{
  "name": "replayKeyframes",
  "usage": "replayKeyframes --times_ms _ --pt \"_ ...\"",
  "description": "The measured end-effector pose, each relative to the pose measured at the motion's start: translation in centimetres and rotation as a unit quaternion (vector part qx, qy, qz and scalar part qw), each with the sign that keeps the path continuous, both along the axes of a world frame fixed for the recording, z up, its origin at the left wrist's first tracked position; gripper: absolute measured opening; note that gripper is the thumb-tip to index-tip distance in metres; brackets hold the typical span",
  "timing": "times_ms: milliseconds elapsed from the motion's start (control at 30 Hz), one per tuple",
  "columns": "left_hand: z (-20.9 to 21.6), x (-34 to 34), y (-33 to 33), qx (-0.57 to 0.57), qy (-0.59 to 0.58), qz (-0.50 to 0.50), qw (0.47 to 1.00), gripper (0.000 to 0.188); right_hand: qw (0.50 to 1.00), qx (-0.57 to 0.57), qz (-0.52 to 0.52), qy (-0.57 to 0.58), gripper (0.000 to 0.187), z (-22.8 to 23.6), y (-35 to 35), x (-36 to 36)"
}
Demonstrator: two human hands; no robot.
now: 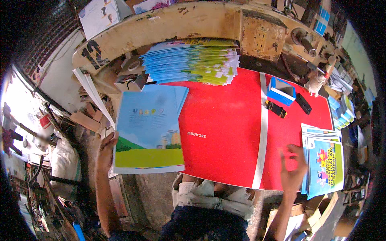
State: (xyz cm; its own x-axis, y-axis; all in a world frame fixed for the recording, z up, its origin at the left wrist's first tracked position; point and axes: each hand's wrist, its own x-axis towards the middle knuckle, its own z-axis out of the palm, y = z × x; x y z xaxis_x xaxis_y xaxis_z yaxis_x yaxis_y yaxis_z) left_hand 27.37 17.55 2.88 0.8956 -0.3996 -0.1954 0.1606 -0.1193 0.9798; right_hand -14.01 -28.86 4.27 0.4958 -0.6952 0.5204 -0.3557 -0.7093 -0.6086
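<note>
My left hand [107, 149] grips the left edge of a printed booklet sheet [148, 132], light blue above and green below. The sheet overlaps the left end of the red table mat [221, 132], with more blue sheets [183, 98] under its top corner. Over at the right, my right hand [292, 166] is beside a small pile of booklets [325, 168] with colourful covers. Its thumb and forefinger curve with a gap between them, and nothing shows in it. Whether its far side touches the pile cannot be seen.
A large fanned stack of blue and green sheets [191, 62] lies at the back. On the mat's right side are a blue and white box [281, 91], a black and yellow object [276, 109] and a black block [303, 103]. A worn beige machine frame [173, 26] borders the back.
</note>
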Motion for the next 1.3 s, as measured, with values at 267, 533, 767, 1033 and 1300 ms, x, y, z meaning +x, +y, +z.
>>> replayKeyframes --times_ms 267,533,767,1033,1300 --pt "-0.4 -19.6 -15.7 -0.207 0.036 -0.186 0.960 0.068 0.952 0.076 0.294 0.034 0.044 9.3 10.3 6.4" --pt "-1.1 -26.1 -23.0 -0.259 0.221 -0.346 0.874 0.091 0.933 0.138 0.190 0.272 0.077 10.1 12.5 2.3" --pt "-2.9 -26.5 -23.5 -0.308 0.241 -0.368 0.844 0.113 0.944 0.217 0.163 0.186 0.070 8.6 12.9 0.5" --pt "-4.9 -28.2 -23.4 -0.378 0.334 -0.311 0.805 0.125 0.944 0.251 0.140 0.164 0.071 9.2 13.7 0.1" --pt "-3.8 -27.8 -23.3 -0.373 0.296 -0.325 0.817 0.133 0.955 0.200 0.127 0.179 0.063 9.0 13.4 0.6"
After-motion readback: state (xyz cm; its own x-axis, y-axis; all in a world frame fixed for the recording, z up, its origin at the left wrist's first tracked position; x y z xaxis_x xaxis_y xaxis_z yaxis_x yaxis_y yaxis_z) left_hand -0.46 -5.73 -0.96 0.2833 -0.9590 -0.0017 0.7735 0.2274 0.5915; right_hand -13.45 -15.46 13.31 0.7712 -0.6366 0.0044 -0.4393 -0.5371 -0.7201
